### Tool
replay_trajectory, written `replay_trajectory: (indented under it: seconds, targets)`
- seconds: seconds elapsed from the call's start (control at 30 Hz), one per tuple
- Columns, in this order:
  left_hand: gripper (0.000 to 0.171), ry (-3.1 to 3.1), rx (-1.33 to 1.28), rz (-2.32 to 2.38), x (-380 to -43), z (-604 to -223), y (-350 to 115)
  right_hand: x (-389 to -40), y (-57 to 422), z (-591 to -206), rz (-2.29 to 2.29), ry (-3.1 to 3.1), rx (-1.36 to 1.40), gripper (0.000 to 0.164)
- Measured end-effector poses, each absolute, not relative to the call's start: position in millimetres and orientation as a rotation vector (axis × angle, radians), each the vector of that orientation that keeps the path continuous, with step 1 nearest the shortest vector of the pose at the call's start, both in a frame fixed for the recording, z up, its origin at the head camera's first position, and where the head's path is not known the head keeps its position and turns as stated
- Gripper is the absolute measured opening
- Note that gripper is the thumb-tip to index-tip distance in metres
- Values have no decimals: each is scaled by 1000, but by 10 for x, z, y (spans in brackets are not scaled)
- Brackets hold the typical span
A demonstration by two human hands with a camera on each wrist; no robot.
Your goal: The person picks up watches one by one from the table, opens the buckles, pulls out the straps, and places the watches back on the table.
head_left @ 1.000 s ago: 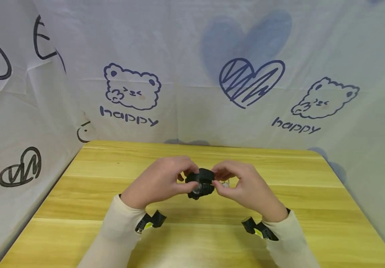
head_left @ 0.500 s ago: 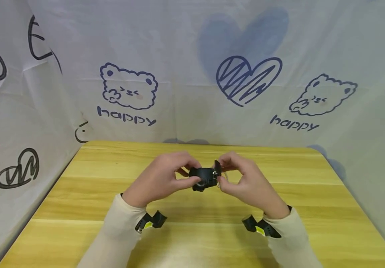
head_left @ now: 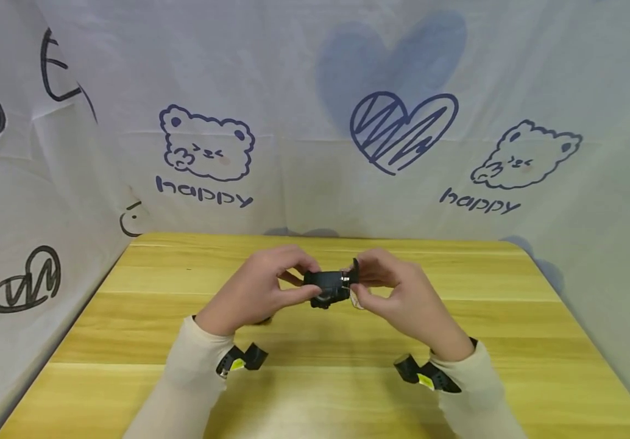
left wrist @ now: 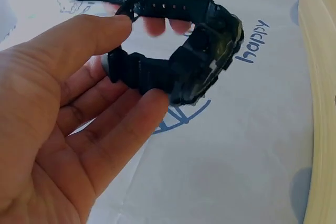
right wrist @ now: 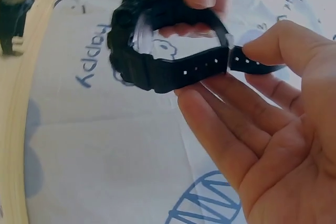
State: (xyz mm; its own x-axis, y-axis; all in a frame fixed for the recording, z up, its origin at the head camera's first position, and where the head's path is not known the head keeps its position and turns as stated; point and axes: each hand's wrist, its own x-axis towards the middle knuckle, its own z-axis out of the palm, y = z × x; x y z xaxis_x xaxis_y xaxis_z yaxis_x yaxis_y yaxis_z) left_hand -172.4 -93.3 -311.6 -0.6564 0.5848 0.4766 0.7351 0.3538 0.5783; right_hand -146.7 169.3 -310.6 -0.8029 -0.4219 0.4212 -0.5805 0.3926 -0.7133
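Note:
A black wristwatch with a chunky case is held up above the table between both hands. My left hand pinches the strap at its buckle side, thumb on the buckle. My right hand pinches the free end of the holed strap. In the left wrist view the watch forms a closed loop, the strap tip sticking out past the buckle. In the right wrist view the holed strap runs through the buckle, with the tip between right thumb and fingers. The dial is turned from the head camera.
The wood-grain table lies below, with a white printed cloth behind it. Each wrist wears a small black camera, the left one and the right one. A dark thing shows partly under the left hand.
The strap end, first folded close to the watch, now stands up at the right through the buckle. Both hands have shifted only slightly and keep hold of the watch.

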Motion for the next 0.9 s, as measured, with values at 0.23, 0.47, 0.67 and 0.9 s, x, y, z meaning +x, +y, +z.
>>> replay_trajectory:
  seconds: [0.23,0.47,0.67,0.9]
  targets:
    - [20,-2563,-1135,-1270,-1800,-3165,-1004,-1513,1684,-3148,1440,-2450,924,27]
    - [34,-2651,-1087,-1042,-1811,-3168,-1052,-1545,1674,-3195,1180,-2552,987,27]
    - [35,-2655,-1152,-910,-1732,-3143,-961,-1531,1656,-3224,1190,-2549,1100,27]
    - [20,-2638,-1192,-787,-1669,-3119,-879,-1517,1622,-3211,1238,-2494,1162,26]
